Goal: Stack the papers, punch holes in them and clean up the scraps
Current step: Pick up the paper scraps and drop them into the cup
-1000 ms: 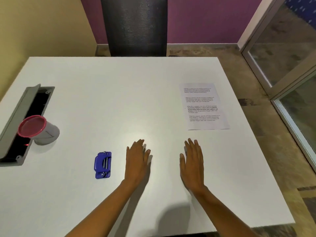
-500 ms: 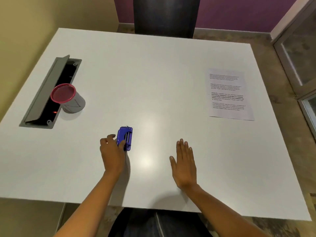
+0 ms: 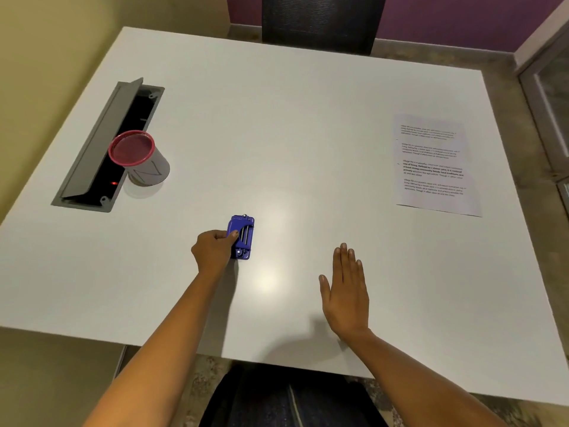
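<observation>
Head camera looks down on my two bare arms reaching over a white table (image 3: 308, 118). My left hand (image 3: 214, 249) grips the hole punch (image 3: 243, 237): the fingers curl round its left edge and the thumb lies on top. The punch sits on the table just right of that hand's knuckles, its long side running away from me. It is small, glossy and deep blue, a rounded block with two dark slots along its length and small silvery fittings at the near and far ends.

My right hand (image 3: 346, 294) is well to the right of the punch and a little nearer to me. It is spread flat, palm down, with the fingers straight and close together and the thumb out to the left. I cannot tell if the palm touches the table.

The paper (image 3: 434, 164) lies flat, far forward and to the right of my right hand, well apart from both hands. It is white with four blocks of small print, the third partly in bold. I cannot tell how many sheets lie there.

Forward and left of my left hand stands a grey cup (image 3: 138, 158) with a pink rim, touching the edge of an open grey hatch (image 3: 104, 146) set into the table, with a red light inside it. A dark chair (image 3: 320, 23) stands at the far side, straight ahead of both hands.
</observation>
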Action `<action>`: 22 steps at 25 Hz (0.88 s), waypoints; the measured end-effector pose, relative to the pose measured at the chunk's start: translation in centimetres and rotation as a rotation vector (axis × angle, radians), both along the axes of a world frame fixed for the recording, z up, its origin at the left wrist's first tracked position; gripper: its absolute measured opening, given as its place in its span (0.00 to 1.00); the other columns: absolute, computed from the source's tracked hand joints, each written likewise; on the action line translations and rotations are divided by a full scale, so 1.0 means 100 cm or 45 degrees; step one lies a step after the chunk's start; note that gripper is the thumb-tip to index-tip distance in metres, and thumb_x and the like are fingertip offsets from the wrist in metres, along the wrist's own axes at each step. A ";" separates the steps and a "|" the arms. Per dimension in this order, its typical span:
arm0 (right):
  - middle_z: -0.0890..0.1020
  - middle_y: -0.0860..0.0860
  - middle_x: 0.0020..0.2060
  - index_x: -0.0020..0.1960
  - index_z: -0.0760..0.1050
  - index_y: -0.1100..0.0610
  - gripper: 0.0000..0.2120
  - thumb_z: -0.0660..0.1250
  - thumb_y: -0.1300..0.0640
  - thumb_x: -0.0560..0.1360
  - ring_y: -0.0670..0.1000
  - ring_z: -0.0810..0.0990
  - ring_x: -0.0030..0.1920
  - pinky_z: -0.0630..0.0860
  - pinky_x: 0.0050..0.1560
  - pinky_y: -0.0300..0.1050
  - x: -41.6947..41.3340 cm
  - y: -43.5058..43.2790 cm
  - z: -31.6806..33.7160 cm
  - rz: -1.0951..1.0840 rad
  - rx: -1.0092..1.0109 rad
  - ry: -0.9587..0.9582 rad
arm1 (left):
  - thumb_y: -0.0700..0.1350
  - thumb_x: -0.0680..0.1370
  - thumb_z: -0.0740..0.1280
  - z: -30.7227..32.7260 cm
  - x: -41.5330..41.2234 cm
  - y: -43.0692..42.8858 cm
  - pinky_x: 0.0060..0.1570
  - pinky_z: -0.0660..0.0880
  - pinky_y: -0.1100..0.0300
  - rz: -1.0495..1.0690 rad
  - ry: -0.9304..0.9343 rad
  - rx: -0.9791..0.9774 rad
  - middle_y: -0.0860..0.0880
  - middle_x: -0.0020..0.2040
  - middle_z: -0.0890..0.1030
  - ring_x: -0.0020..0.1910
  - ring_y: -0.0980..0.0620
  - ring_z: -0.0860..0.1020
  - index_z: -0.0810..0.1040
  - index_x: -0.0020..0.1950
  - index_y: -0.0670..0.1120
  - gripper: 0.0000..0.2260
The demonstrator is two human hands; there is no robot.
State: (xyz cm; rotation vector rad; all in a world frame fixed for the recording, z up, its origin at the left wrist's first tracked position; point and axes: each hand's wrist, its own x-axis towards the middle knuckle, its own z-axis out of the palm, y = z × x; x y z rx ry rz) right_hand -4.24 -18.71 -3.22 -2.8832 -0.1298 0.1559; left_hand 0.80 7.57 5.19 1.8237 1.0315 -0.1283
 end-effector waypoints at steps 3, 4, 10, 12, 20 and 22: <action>0.47 0.52 0.79 0.79 0.44 0.58 0.30 0.47 0.46 0.82 0.49 0.44 0.79 0.45 0.78 0.48 -0.001 0.000 0.000 0.002 0.002 -0.001 | 0.41 0.77 0.70 -0.001 0.002 0.003 0.59 0.77 0.47 0.019 0.021 -0.024 0.39 0.50 0.84 0.50 0.39 0.82 0.82 0.47 0.39 0.06; 0.47 0.52 0.79 0.79 0.43 0.58 0.30 0.47 0.46 0.82 0.49 0.43 0.79 0.44 0.78 0.48 -0.001 0.000 0.000 0.003 0.001 0.000 | 0.41 0.77 0.70 -0.001 0.002 0.005 0.59 0.77 0.47 0.020 0.026 -0.035 0.40 0.47 0.83 0.48 0.40 0.82 0.82 0.43 0.40 0.05; 0.47 0.51 0.79 0.79 0.43 0.57 0.30 0.46 0.46 0.81 0.49 0.44 0.79 0.43 0.78 0.47 0.000 0.000 -0.001 -0.004 -0.009 0.003 | 0.40 0.77 0.68 0.004 -0.015 0.030 0.54 0.77 0.49 0.034 0.003 -0.026 0.43 0.41 0.80 0.42 0.44 0.78 0.79 0.39 0.42 0.06; 0.47 0.51 0.79 0.79 0.42 0.57 0.30 0.46 0.45 0.81 0.48 0.43 0.79 0.43 0.78 0.46 0.000 0.000 -0.002 -0.005 -0.002 0.010 | 0.40 0.77 0.67 0.007 -0.025 0.048 0.54 0.77 0.50 0.071 0.008 0.013 0.43 0.42 0.81 0.43 0.44 0.79 0.79 0.37 0.44 0.08; 0.48 0.52 0.79 0.79 0.44 0.57 0.31 0.43 0.44 0.81 0.49 0.44 0.79 0.44 0.78 0.47 0.000 0.000 -0.002 0.000 -0.038 -0.011 | 0.39 0.78 0.66 0.015 -0.069 0.144 0.47 0.70 0.56 0.273 0.116 0.276 0.43 0.44 0.79 0.45 0.44 0.77 0.78 0.41 0.44 0.06; 0.48 0.52 0.79 0.79 0.44 0.57 0.31 0.43 0.44 0.81 0.49 0.44 0.79 0.44 0.78 0.47 0.000 0.001 -0.002 0.003 -0.043 -0.012 | 0.39 0.78 0.66 0.014 -0.076 0.164 0.48 0.69 0.56 0.297 0.145 0.329 0.43 0.45 0.79 0.46 0.44 0.77 0.79 0.44 0.43 0.04</action>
